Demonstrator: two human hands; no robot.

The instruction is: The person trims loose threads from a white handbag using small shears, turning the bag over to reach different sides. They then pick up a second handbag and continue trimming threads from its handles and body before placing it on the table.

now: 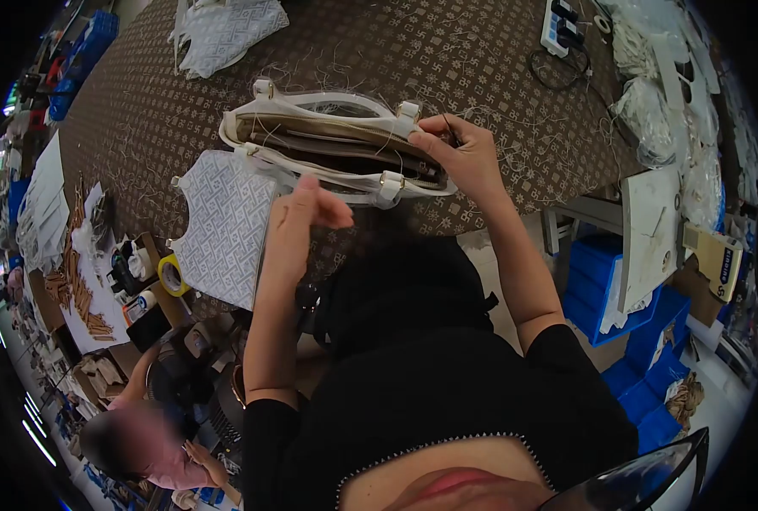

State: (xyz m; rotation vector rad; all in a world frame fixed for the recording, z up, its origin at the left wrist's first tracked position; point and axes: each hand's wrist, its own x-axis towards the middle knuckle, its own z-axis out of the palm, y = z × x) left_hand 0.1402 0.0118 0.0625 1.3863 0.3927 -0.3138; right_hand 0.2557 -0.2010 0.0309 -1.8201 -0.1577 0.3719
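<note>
An open handbag (336,145) with white trim and a tan lining lies on the brown patterned table, its mouth facing up. My right hand (468,157) pinches the bag's rim at its right end, beside a white strap tab with a metal ring. In front of the bag's near side is my left hand (298,221), with thumb and fingers apart and nothing visible between them. A grey-white patterned panel (225,221) lies left of my left hand, partly behind the forearm. Loose threads hang over the bag's opening.
Another patterned piece (230,34) lies at the table's far edge. A power strip (557,30) with a black cable is at the far right. Yellow tape (173,276) sits at left. Blue crates (592,285) stand below right. A co-worker (153,443) is at lower left.
</note>
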